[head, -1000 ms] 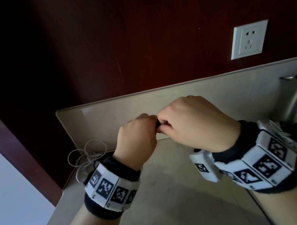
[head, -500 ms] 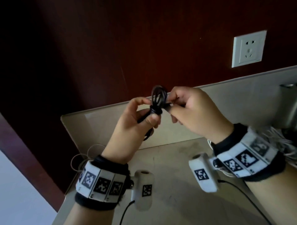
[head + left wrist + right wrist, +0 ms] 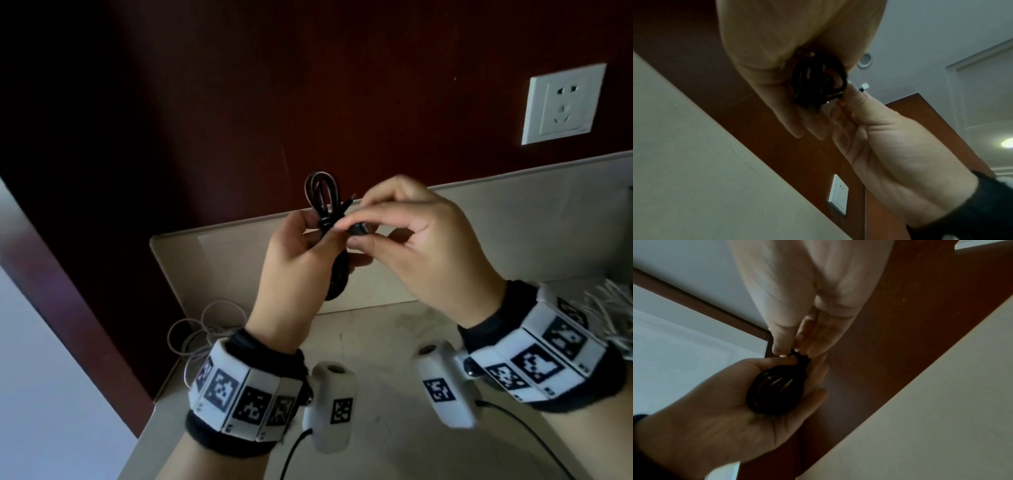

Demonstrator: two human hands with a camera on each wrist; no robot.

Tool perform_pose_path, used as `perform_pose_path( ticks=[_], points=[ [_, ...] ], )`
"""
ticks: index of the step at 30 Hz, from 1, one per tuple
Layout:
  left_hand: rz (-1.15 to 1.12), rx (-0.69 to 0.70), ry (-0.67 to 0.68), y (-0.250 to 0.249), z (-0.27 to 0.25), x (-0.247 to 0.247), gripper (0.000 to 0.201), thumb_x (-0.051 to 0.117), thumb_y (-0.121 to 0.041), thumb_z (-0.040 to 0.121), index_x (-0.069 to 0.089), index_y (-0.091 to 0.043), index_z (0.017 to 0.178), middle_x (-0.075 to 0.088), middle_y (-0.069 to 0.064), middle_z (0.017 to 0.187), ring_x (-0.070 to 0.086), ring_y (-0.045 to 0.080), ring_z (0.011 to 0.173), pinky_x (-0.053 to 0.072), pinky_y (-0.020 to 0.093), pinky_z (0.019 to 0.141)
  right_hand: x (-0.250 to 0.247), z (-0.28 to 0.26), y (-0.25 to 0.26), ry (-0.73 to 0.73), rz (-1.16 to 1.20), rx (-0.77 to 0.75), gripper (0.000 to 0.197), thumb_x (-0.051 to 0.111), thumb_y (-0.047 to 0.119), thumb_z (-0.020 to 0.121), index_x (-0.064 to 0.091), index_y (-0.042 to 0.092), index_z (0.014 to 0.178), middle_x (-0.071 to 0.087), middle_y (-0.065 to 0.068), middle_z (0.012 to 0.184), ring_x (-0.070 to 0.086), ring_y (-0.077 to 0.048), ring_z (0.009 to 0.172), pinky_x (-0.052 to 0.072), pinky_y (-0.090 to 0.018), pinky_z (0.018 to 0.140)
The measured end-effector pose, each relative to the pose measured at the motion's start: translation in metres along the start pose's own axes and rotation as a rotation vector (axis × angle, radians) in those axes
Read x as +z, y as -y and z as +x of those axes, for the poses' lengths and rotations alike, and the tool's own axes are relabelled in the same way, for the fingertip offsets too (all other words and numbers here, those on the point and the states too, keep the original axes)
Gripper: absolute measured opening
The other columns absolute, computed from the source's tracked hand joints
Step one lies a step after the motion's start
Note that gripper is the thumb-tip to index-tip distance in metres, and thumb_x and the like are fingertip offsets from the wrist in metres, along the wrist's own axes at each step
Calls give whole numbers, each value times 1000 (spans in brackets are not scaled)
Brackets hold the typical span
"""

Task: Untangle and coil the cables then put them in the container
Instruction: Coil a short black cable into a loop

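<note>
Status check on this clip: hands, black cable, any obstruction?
Left hand grips coiled black cable at its wrapped middle. Right hand pinches the cable's plug end. Bundle held above beige counter; nothing blocking.

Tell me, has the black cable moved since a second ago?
Yes. The black cable has risen clear of the hands, up toward the dark red wall.

An indoor room, likely a home or hotel room, though which one cannot be told: a dark red-brown wood-panelled wall carries a white power socket above a beige stone-like counter with a raised back edge. The left wrist view shows a white ceiling with a recessed fitting and a lit lamp.
</note>
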State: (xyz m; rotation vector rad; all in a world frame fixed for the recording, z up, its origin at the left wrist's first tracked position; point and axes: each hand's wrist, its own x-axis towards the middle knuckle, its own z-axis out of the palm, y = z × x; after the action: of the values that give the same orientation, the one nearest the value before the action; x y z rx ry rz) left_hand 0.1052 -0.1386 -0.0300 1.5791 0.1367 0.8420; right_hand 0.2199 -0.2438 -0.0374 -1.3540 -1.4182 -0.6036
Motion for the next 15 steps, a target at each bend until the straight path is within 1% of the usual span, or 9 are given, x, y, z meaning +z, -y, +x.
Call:
perform_pose_path(
  ticks=[2,3,5,8,9,10,12,13,15],
  points=[
    [-51,-46,-26,-1,0,3,8,52,-5,100,60,-6,99,72,7,74,69,21,63,57,35,63,1,-1,1,32,41,-65,17,74,10,86,76,13,102,68,1,99,64,-7,96,51,-21,84],
    [-65,-63,-38,-1,0,4,10,50,-5,100,60,-5,98,69,7,70,65,20,59,56,34,59,2,-1,1,50,53,-88,15,72,7,87,76,11,101,69,2,100,65,-5,97,52,-21,85],
    [-74,-82,-59,0,2,3,11,49,-5,100,59,-2,96,63,6,64,59,19,53,49,29,48,0,0,-1,108,64,-112,13,70,4,88,76,9,98,71,2,98,66,-4,95,52,-22,86],
    [-42,-73,-83,3,1,6,12,50,-6,100,57,3,100,62,5,59,56,17,51,44,27,45,-6,1,-2,183,99,-83,14,70,2,87,77,9,97,72,3,93,67,-3,86,51,-17,79],
    [-10,-55,-87,4,1,7,13,51,-6,100,58,3,104,64,4,60,57,17,52,45,27,46,-8,1,-1,183,117,-61,16,70,2,87,77,10,99,72,4,93,67,-3,85,51,-15,78],
    [33,-28,-85,5,1,6,12,53,-6,99,60,1,105,66,3,63,59,16,54,46,27,48,-9,0,1,171,143,-32,20,72,2,85,76,12,102,72,4,93,69,-4,85,53,-16,77],
    [133,51,-78,5,2,1,9,58,-4,95,64,-5,102,70,-3,70,64,10,60,47,23,53,-7,-2,5,112,211,55,31,76,4,82,72,19,109,74,4,91,72,-8,83,59,-26,77],
    [159,86,-78,4,3,-1,8,60,-4,94,64,-7,100,71,-4,74,65,6,62,47,20,55,-5,-3,8,79,257,100,33,77,5,81,69,21,108,75,4,88,73,-9,81,60,-31,76],
    [171,120,-61,2,3,-4,9,64,-6,92,63,-6,102,73,2,85,66,3,64,45,15,56,-1,-3,13,6,340,153,25,77,5,81,65,18,98,74,0,84,74,-13,76,61,-35,71]
  ],
)
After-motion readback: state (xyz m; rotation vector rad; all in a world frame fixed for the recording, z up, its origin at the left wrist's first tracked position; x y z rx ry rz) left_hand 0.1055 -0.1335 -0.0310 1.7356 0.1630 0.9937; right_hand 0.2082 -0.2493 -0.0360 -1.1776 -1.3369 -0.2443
